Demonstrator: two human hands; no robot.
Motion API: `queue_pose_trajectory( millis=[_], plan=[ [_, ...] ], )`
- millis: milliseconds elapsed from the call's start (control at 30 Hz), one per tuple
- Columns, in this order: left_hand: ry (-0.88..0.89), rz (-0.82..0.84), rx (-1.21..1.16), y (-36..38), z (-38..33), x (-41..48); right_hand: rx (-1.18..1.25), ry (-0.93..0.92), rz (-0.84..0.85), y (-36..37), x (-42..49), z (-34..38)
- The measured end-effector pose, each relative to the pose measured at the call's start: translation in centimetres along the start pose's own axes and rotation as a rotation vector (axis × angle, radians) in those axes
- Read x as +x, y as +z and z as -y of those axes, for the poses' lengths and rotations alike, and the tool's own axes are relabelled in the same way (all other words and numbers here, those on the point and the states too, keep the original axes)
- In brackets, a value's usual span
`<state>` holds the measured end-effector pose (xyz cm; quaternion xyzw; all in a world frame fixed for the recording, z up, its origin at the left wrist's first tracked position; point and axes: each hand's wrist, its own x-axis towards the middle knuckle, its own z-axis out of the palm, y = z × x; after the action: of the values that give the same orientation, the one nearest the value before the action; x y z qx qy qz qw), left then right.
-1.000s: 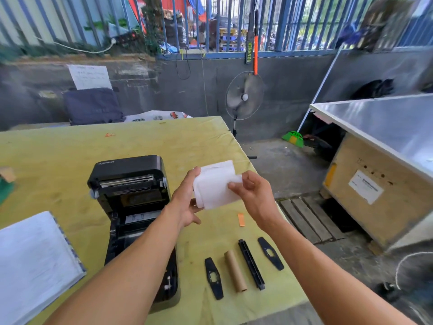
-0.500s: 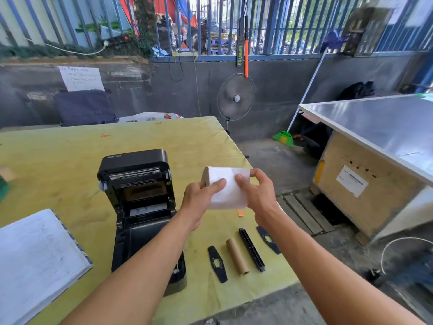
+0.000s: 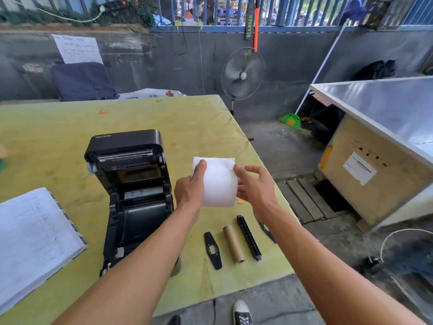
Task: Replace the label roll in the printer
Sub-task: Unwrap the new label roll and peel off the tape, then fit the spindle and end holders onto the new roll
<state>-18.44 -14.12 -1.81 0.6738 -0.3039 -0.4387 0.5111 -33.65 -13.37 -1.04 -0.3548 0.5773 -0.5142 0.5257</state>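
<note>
With the printer point(image 3: 133, 184) open and the bare core point(image 3: 233, 244) out on the table, the new label roll point(image 3: 218, 184) is in the air to its right, the left hand point(image 3: 189, 191) gripping it and the right hand point(image 3: 254, 186) touching its end with loosely spread fingers, so I judge all the loading remains.

Cannot see either end of the label roll point(image 3: 218, 184), covered by the left hand point(image 3: 187, 191) and the right hand point(image 3: 254, 187); cannot see the near right corner of the printer point(image 3: 131, 184), behind the left forearm point(image 3: 140, 266); can make out only a sliver of a black flange point(image 3: 267, 231) beside the right forearm point(image 3: 316, 261); cannot identify the rounded thing point(image 3: 177, 268) poking out under the left forearm, nor the orange scrap point(image 3: 240, 201) below the roll; cannot read the handwritten sheet point(image 3: 77, 49) or the crate label point(image 3: 359, 168); can see only part of the notebook point(image 3: 35, 242), cut by the left edge, and of the sneaker point(image 3: 242, 313), cut by the bottom edge.
</note>
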Motion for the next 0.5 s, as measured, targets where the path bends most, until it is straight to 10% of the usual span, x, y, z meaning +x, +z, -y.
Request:
queue_pose_trajectory(
  millis=[333,500],
  plan=[
    [-0.285,-0.028,-0.315,1.9,2.6,4.7,-1.12,0.023,0.244,-3.4,5.4,-8.7],
    [-0.308,-0.009,-0.341,2.7,2.1,6.4,-1.311,0.022,0.34,-3.2,7.3,-11.0]
  ],
)
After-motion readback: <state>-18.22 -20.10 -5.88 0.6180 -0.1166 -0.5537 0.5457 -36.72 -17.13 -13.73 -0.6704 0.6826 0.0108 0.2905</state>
